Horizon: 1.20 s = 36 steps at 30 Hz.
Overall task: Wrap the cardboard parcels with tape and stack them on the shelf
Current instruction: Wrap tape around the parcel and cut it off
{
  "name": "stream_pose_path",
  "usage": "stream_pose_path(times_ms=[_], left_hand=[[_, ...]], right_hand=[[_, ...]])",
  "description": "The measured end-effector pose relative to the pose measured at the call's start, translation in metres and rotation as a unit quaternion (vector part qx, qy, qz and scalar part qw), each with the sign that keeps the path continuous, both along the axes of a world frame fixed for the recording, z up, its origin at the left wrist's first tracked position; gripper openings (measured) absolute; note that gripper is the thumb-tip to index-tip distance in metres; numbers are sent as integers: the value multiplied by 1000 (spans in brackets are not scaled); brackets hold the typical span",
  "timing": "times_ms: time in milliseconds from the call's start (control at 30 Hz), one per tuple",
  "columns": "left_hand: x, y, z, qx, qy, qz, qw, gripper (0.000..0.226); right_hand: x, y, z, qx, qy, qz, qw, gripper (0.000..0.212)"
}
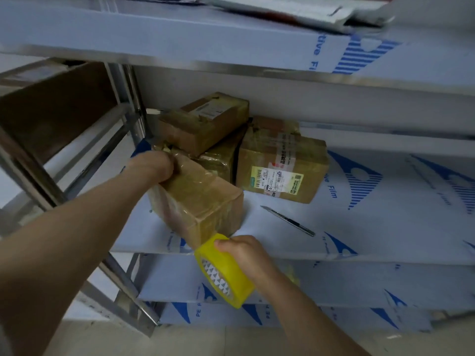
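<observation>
Head cam: front parcel (203,199) sits on the shelf (359,227), near its front edge. L hand (154,167) clamps its far top corner, fingers prob. curled over the edge but partly hidden. R hand (246,253) at 6 o'clock of it, wrapped round the yellow tape roll (223,271), strip (187,235) running up to the box's near end. Taped parcels (280,170) stacked at 12 o'clock, cutter (288,220) lying at 3.
</observation>
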State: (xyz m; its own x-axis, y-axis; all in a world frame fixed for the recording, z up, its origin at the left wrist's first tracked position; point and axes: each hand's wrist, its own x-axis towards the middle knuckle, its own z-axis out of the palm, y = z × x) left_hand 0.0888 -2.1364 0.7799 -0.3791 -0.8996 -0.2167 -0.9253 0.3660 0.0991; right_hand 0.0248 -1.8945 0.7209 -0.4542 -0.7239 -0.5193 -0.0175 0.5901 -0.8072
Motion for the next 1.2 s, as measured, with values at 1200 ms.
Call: stream_pose_path(times_ms=[1200], left_hand=[[36,140,-32,-84,214,-175,957,90]], right_hand=[[-3,-3,-9,-18,-151,-33,988,42]])
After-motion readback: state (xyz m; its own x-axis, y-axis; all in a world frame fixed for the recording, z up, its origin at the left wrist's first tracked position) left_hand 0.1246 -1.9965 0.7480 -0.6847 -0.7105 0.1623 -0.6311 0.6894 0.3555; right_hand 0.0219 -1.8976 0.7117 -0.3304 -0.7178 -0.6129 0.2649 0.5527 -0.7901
